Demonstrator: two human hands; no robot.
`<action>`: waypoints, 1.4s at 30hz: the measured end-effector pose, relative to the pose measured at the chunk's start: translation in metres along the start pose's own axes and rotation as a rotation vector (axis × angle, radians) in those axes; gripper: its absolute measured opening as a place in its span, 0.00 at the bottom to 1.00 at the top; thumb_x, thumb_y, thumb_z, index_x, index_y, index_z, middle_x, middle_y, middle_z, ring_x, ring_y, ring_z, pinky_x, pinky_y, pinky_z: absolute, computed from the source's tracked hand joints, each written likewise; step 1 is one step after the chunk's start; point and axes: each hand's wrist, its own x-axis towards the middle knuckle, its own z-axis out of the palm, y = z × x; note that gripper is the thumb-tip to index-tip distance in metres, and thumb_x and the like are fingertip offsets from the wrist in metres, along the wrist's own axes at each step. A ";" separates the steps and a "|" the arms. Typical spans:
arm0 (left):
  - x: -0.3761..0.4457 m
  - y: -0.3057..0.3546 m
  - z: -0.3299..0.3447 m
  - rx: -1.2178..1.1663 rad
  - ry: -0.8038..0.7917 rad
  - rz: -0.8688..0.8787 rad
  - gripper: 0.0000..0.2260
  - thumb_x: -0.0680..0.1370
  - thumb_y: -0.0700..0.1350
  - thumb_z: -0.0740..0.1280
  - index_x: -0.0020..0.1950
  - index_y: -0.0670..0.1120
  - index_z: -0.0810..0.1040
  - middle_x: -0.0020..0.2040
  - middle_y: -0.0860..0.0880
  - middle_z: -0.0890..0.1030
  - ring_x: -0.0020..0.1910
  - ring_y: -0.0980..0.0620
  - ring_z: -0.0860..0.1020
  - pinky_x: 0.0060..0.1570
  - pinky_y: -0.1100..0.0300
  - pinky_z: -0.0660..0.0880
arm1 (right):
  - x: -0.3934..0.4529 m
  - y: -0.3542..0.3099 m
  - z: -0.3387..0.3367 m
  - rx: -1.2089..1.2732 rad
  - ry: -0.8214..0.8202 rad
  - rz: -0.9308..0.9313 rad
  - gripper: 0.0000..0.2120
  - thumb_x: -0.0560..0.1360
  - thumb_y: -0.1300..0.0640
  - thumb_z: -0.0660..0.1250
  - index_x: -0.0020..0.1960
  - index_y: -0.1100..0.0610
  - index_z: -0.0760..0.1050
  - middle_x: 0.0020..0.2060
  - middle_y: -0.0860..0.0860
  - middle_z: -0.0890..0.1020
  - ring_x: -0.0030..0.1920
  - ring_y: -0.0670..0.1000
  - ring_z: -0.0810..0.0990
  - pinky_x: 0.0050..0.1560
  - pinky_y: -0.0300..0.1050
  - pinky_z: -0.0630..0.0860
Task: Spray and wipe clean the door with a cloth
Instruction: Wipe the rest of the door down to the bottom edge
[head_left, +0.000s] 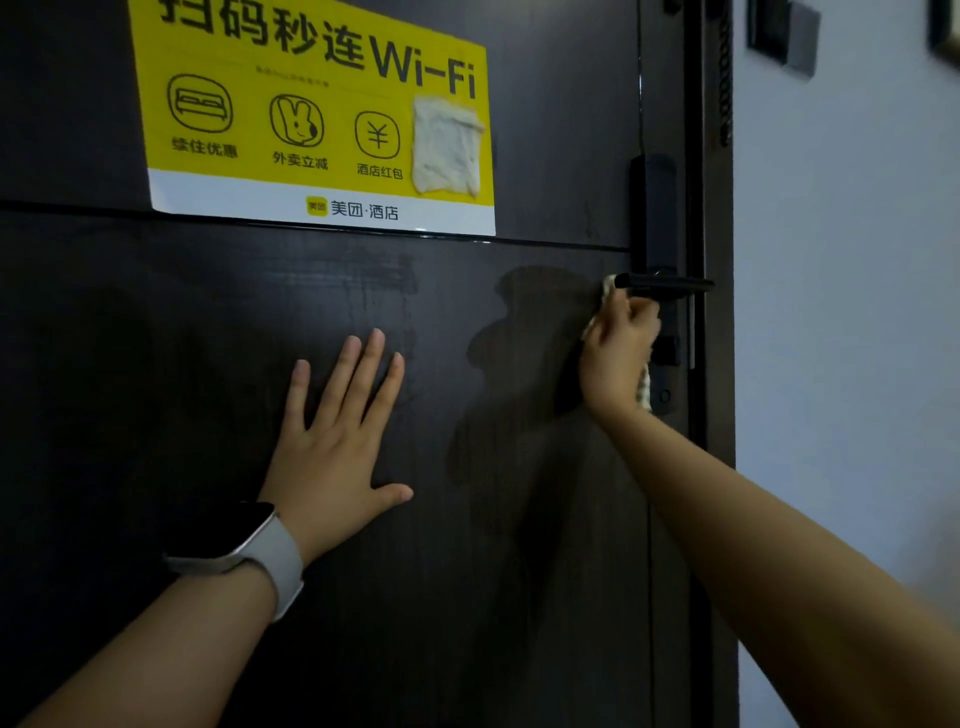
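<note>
Two hands work on the dark wooden door (493, 519), and the lever handle (670, 285) serves as landmark. The right hand (618, 353) sits just below the handle, its fingers (636, 312) curled round a pale cloth (644, 387) bunched against the lock plate (655, 218), likely to rub the awkward fittings. Well left of the handle and lower, the left hand (337, 447) lies flat with straight, spread fingers, apparently steadying the door against the wiping pressure. Damp streaks darken the panel between. Up and left of the handle hangs a yellow Wi-Fi poster (311, 114).
</note>
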 end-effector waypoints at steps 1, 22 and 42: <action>0.000 0.000 0.000 -0.003 0.008 0.004 0.61 0.56 0.68 0.76 0.79 0.43 0.53 0.80 0.41 0.47 0.79 0.43 0.46 0.72 0.41 0.37 | 0.009 -0.009 0.004 0.046 0.049 0.146 0.15 0.82 0.55 0.56 0.67 0.57 0.68 0.59 0.56 0.70 0.58 0.56 0.73 0.56 0.41 0.70; -0.002 0.003 -0.002 -0.025 0.016 0.001 0.61 0.54 0.67 0.78 0.78 0.43 0.56 0.79 0.41 0.52 0.78 0.43 0.51 0.72 0.40 0.42 | -0.007 -0.089 0.042 0.205 0.135 0.047 0.26 0.72 0.70 0.58 0.70 0.63 0.71 0.53 0.66 0.72 0.52 0.64 0.72 0.56 0.47 0.62; -0.004 0.002 -0.001 -0.026 -0.023 -0.029 0.62 0.59 0.70 0.74 0.79 0.41 0.45 0.80 0.44 0.43 0.78 0.46 0.41 0.74 0.43 0.36 | -0.131 -0.041 -0.006 0.086 -0.494 -0.770 0.24 0.75 0.64 0.58 0.71 0.54 0.72 0.58 0.57 0.72 0.55 0.55 0.71 0.57 0.43 0.65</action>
